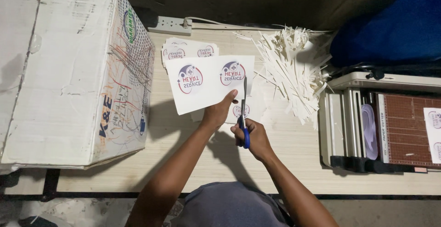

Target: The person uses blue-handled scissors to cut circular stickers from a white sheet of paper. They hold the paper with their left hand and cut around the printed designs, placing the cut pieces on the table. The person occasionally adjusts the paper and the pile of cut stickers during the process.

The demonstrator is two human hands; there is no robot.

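White paper sheet (206, 87) pinched in our L hand (219, 112), R hand (252, 137) gripping blue scissors (245, 116) w/ blades at its edge, near cardboard box (69, 70).

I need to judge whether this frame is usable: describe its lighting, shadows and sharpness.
Head view: light falls from above onto the pale wooden tabletop, while the top and bottom edges sink into darkness; both forearms cast soft shadows beneath the left hand and right hand; the white printed sheet looks bright and sharp.
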